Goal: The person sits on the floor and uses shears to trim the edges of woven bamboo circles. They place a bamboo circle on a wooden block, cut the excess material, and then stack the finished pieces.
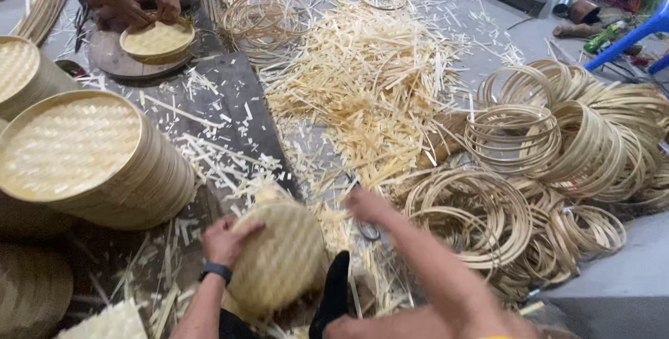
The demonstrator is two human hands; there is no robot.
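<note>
My left hand (224, 239) grips the edge of a round woven bamboo lid (279, 259), held tilted near my lap; a dark band sits on that wrist. My right hand (367, 206) reaches forward over the bamboo offcuts and closes on the handles of scissors (368, 230), whose blades are hidden among the strips.
A stack of finished woven lids (83, 158) lies on its side at left. A heap of cut bamboo strips (369, 81) fills the middle. Several bamboo hoops (557, 151) pile up at right. Another person's hands (143, 10) press a lid (157, 38) on a board at top left.
</note>
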